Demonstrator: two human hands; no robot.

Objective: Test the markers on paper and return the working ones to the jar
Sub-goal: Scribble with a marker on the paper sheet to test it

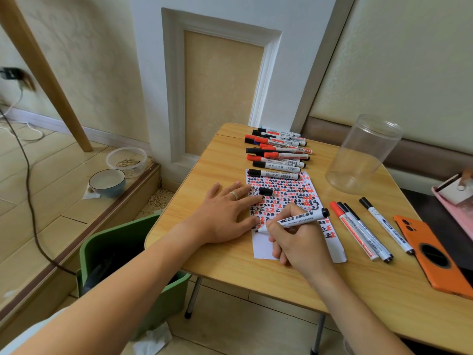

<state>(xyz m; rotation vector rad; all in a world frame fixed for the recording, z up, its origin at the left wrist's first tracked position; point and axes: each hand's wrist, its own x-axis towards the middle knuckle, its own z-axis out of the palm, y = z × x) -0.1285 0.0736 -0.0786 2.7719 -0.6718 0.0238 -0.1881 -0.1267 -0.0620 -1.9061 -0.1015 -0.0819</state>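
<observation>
My right hand [298,242] grips an uncapped white marker [299,218] with its tip on the paper [289,190], a white sheet crowded with red and black marks. The marker's black cap [265,191] lies loose on the sheet. My left hand [225,213] presses flat on the paper's left edge, fingers straight. A pile of several capped red and black markers [277,152] lies at the table's far side. Several more markers [366,226] lie to the right of the paper. The clear plastic jar [363,155] stands at the right back with nothing in it.
An orange phone [432,252] lies near the right edge of the wooden folding table [217,257], and a pink tray [458,201] sits beyond it. A green bin [115,254] stands on the floor to the left, with two bowls [115,172] further back.
</observation>
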